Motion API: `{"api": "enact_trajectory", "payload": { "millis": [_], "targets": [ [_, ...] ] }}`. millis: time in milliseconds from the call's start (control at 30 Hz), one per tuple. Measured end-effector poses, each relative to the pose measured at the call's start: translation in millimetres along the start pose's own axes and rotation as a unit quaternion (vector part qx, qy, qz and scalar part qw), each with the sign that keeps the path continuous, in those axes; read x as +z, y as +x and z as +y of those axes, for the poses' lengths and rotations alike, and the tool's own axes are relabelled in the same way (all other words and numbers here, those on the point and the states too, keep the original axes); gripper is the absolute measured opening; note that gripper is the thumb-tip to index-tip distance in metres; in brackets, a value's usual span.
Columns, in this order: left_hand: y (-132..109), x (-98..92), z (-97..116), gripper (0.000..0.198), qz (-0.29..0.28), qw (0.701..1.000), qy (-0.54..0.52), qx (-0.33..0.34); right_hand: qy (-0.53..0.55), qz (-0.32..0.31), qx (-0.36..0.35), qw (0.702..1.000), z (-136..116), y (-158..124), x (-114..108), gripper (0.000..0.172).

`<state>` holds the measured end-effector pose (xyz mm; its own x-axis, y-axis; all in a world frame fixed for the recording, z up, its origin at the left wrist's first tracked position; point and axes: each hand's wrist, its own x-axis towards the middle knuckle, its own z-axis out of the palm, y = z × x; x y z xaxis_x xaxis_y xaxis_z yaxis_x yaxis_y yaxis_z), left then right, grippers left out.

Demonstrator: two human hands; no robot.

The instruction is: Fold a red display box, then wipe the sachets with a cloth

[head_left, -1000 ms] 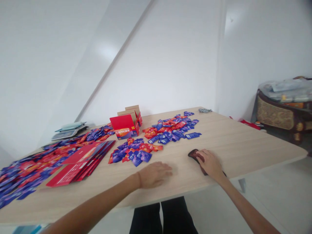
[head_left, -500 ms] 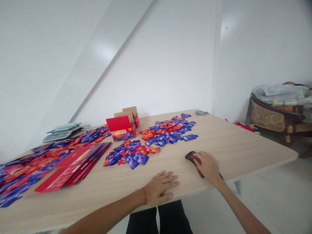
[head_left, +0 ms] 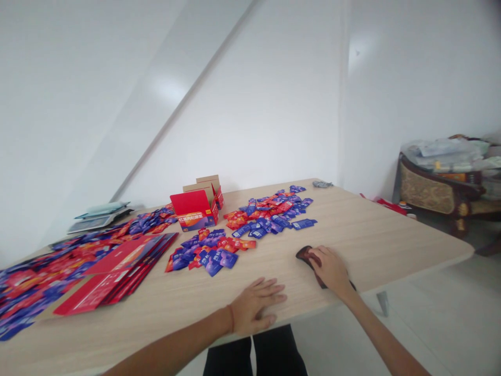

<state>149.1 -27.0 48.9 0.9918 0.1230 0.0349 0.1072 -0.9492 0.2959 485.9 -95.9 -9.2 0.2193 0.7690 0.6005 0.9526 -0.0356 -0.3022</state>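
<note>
My left hand (head_left: 256,306) lies flat near the table's front edge, fingers spread and nothing in it. To its right, my right hand (head_left: 329,269) has its fingers bent over a dark brown, glossy object (head_left: 304,254) that rests on the table and is partly hidden by the hand. Beyond my left hand lies a small pile of blue and red sachets (head_left: 213,249). Further back is a larger pile of sachets (head_left: 270,209). An open red box (head_left: 194,210) stands behind the small pile, with more open boxes behind it.
Flattened red cartons (head_left: 113,277) lie stacked on the left of the wooden table (head_left: 376,230), over a wide spread of sachets (head_left: 43,277). Flat packets (head_left: 99,215) are at the back left, a grey item (head_left: 322,184) at the far edge. A patterned chair (head_left: 426,183) holds plastic bags.
The view has shifted slightly. Both hands keep their places on the table, and the dark object, boxes and sachets look unmoved.
</note>
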Motion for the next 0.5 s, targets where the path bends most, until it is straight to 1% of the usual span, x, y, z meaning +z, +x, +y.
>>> {"api": "enact_trajectory", "payload": {
  "millis": [167,300,367,433,500],
  "targets": [
    [-1,1.5,-2,0.067,-0.002,1.000,0.008,0.000,0.010,0.000,0.008,1.000,0,0,3,0.020],
    [-2,-0.2,-3,0.064,-0.001,0.999,0.026,0.020,0.009,-0.007,0.011,1.000,-1,0,2,0.021],
    [2,-5.1,-6,0.060,-0.004,0.998,0.045,0.045,0.003,-0.007,0.017,1.000,-2,0,2,0.021],
    [11,-14.4,-12,0.049,-0.005,0.994,0.077,0.075,-0.001,-0.007,0.021,1.000,-3,1,2,0.021],
    [28,-28.1,-24,0.040,-0.004,0.988,0.142,0.068,0.000,-0.006,0.022,1.000,-4,1,2,0.020]
  ]
}}
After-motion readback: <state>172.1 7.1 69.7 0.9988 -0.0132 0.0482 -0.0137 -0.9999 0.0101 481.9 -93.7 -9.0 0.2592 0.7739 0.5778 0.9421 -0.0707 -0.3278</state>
